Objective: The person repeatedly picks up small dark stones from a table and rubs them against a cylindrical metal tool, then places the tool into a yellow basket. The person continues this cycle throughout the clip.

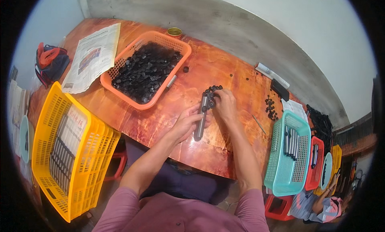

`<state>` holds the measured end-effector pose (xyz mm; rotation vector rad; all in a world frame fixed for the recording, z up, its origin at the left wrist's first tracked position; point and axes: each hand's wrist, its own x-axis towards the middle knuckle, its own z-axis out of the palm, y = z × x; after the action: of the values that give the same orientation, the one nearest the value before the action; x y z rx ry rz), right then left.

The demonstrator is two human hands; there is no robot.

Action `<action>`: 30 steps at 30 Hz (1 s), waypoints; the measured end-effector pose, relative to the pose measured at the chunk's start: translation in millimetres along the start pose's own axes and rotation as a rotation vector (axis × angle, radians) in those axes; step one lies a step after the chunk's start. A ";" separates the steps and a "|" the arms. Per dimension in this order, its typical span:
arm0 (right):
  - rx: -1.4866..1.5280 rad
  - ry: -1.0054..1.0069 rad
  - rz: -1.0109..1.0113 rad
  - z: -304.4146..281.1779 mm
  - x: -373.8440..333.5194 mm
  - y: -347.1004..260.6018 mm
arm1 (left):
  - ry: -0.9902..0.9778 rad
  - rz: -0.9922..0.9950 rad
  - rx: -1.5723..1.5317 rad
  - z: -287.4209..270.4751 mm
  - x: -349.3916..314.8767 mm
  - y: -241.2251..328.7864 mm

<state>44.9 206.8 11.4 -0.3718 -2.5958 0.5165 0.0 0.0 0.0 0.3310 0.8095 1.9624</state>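
Note:
In front of me, above the table, my left hand [186, 123] is closed around a shiny metal tube [200, 128], which stands almost upright in the picture. A cluster of small black round pieces [211, 89] gathers at the tube's far end. Just right of that end, my right hand [225, 105] has its fingers curled in at the black pieces, seemingly pinching one. Its fingertips are partly hidden. Many similar black pieces [146, 69] fill an orange plastic basket [114, 91] farther left.
Loose black pieces [271, 107] and a thin rod [259, 124] lie at right. A teal basket [276, 174] holds metal tubes [291, 142]. Yellow crates [90, 164] stand at left, near a newspaper [90, 57]. At lower right another person [317, 206] sits.

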 end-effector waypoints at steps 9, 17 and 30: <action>0.305 0.061 0.295 -41.9 -37.9 -26.5 | 0.015 -0.031 -0.001 1.0 -0.8 4.0; 0.347 -0.051 0.468 -36.4 -75.2 -27.8 | 0.051 -0.051 0.020 -0.6 -0.7 2.7; 0.331 0.046 0.422 -43.0 -86.4 2.9 | 0.035 -0.086 0.017 1.5 3.1 3.9</action>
<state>140.4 192.3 12.0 -0.8084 -2.3304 1.0494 -3.4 2.0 3.4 0.2682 0.8497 1.8866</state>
